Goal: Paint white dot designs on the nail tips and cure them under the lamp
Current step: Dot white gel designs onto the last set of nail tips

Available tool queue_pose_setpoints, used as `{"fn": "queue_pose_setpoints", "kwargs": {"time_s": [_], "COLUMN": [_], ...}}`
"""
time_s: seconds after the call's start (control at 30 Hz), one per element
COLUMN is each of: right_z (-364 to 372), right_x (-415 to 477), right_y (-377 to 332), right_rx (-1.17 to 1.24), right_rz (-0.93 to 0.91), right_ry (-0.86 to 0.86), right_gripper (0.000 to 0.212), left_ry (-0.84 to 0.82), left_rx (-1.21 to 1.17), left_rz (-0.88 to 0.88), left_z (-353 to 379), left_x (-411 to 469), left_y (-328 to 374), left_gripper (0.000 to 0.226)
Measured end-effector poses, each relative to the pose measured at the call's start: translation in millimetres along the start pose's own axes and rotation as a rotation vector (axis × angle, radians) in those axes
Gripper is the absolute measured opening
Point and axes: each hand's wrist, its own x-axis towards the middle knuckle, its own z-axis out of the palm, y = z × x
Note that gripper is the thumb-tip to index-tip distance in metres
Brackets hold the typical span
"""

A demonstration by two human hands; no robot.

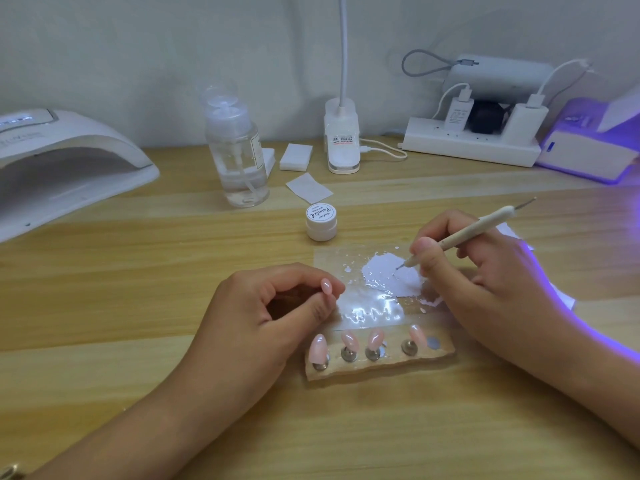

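Pinched pen-fashion in the right hand, one dotting tool dips its tip into the white gel smeared on a clear palette. The left hand pinches one pink nail tip just beside the palette. Four more nail tips sit on the stand. Loading paint seems the step in hand; next comes a steady touch onto the held tip. Two lamps: a white lamp at left, a purple-glowing lamp at right.

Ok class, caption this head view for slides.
Right hand dips dotting tool in white paint; left hand pinches nail tip.
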Motion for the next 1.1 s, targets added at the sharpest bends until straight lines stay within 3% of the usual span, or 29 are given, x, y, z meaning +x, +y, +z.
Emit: {"fn": "queue_pose_setpoints", "kwargs": {"time_s": [0.27,0.53,1.1], "right_z": [0.4,-0.1,0.3], "right_x": [0.8,1.4,1.2], "right_y": [-3.7,-3.1,-4.0], "right_rx": [0.005,0.045,0.005], "right_rz": [0.006,0.042,0.045], "right_ry": [-0.025,-0.065,-0.027], "right_gripper": [0.018,0.005,0.008], "left_ry": [-0.002,-0.006,0.0], "left_rx": [-0.005,-0.025,-0.015], "left_rz": [-0.003,-0.017,-0.013], "left_z": [-0.3,-0.2,0.0], "left_x": [-0.2,-0.3,-0.3], "left_y": [-0.4,-0.6,0.4], "left_gripper": [0.01,0.01,0.01]}}
